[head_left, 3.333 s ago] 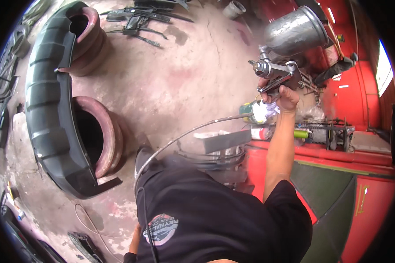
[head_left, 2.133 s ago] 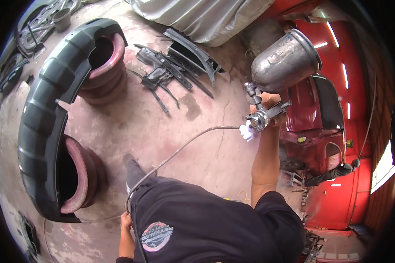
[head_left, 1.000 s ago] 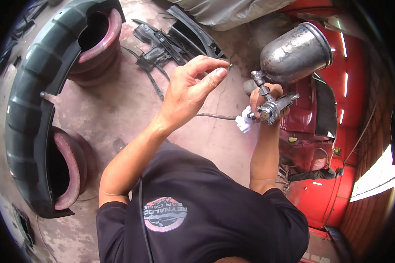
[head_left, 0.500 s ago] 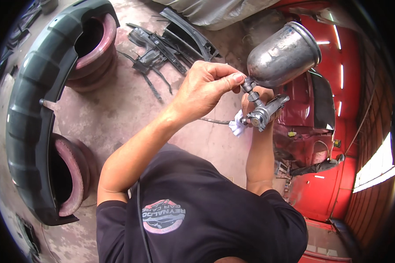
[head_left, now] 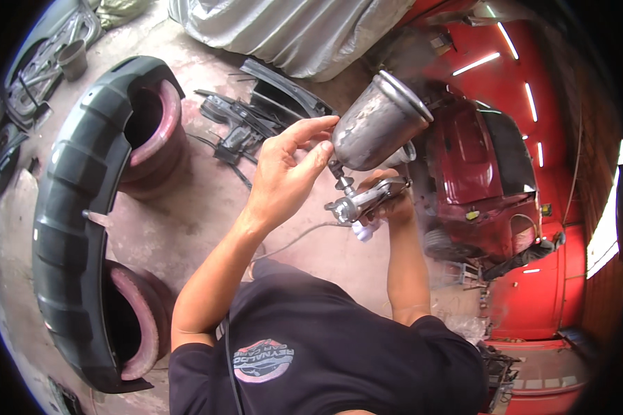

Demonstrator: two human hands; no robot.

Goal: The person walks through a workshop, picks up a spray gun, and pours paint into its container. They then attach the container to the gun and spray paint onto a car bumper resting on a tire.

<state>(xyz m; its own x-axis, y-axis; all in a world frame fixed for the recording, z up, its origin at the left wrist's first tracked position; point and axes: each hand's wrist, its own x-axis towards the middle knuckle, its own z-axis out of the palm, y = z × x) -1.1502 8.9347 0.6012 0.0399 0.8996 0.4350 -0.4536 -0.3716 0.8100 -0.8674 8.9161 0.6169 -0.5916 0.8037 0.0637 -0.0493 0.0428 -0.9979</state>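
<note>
A spray gun [head_left: 356,205] with a large worn metal cup [head_left: 381,124] is held up in front of my chest. My right hand [head_left: 393,202] is wrapped round its handle, and part of those fingers is hidden behind the gun body. The cup leans up and to the right, with its wide rim at the top. My left hand [head_left: 287,169] is beside the lower left of the cup, thumb and forefinger apart. Its fingertips are at the cup's side; whether they touch it I cannot tell. A white cloth [head_left: 365,230] hangs under the gun, near a thin hose [head_left: 301,234].
At left, a dark bumper [head_left: 73,221] rests across two reddish stacked wheels [head_left: 145,304]. Black plastic car parts [head_left: 246,114] lie on the floor ahead, near a silver cover [head_left: 277,31]. A dark red car [head_left: 464,162] stands at right before a red wall.
My left fingers have left the small fitting beneath the cup and spread apart. The spray gun has shifted left and lower in view, its cup turned more upright.
</note>
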